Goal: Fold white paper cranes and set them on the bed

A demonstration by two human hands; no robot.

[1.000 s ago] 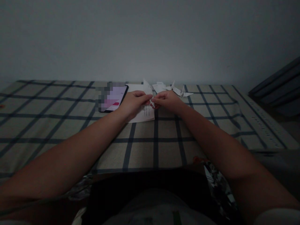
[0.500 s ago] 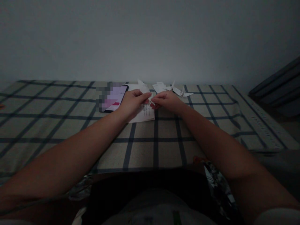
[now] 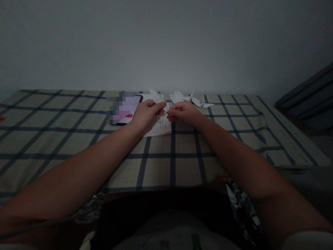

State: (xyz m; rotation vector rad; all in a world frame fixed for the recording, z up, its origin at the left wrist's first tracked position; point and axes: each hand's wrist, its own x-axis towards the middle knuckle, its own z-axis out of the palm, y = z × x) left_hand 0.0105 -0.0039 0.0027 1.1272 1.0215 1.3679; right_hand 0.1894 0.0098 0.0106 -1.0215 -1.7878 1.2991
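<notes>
My left hand is closed, its thumb and fingers pinching a piece of white folded paper whose pointed end sticks up behind the knuckles. Facing it, my right hand is pinched at the paper's near right end, fingertips close to those of my left. Much of the folded paper is hidden by my fingers. Under my hands lies a white sheet with lines of writing. Just behind my right hand sit two white paper cranes and another piece of white paper.
A phone with a lit screen lies left of my left hand, partly blurred out. A checked cloth covers the table, which meets a plain grey wall. Dark grey striped fabric is at the far right.
The pointed end of the folded paper has shifted slightly left and tilted. My left fingertips have drawn a little left and up, while my right hand stays nearly in place.
</notes>
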